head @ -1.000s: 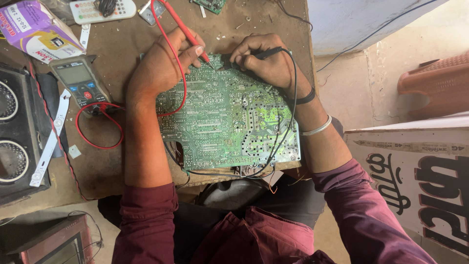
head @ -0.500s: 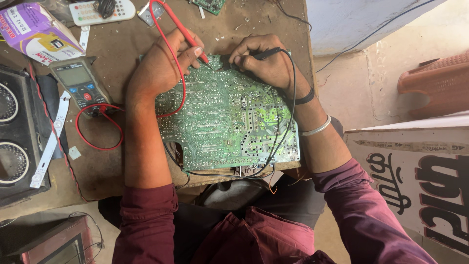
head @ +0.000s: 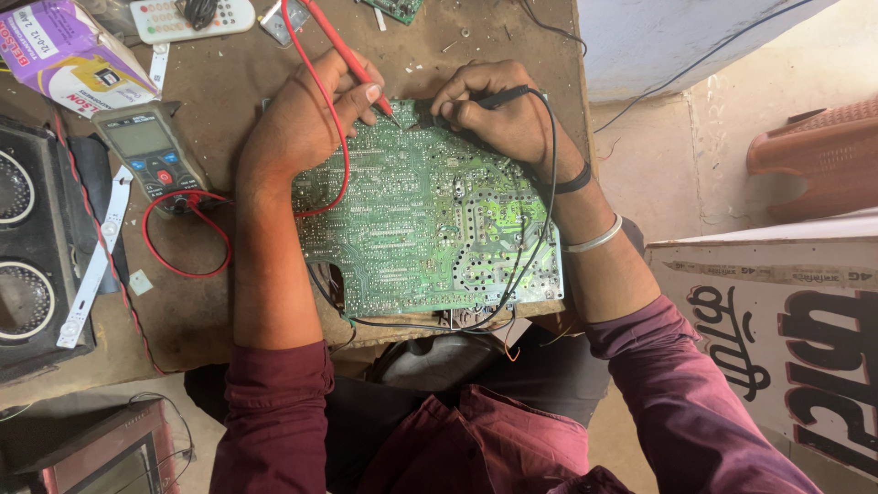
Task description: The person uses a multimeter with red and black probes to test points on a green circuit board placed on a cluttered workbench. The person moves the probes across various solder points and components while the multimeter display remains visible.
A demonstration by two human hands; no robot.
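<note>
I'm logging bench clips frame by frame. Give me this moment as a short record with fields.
setting: brown workbench
left hand: holds red probe, tip on circuit board
right hand: holds black probe to the board's far edge
meter: grey multimeter left of the board, red lead looped beside it
nearby: speaker at far left, white remote at top

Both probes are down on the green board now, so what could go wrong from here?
The red probe in the left hand and the black probe in the right hand meet close together at the circuit board's far edge; a slip might bridge neighbouring solder joints. The red lead loops loosely by the multimeter and under the left forearm, so an arm move may tug the meter. The board's near edge overhangs the table and could tip.
</note>
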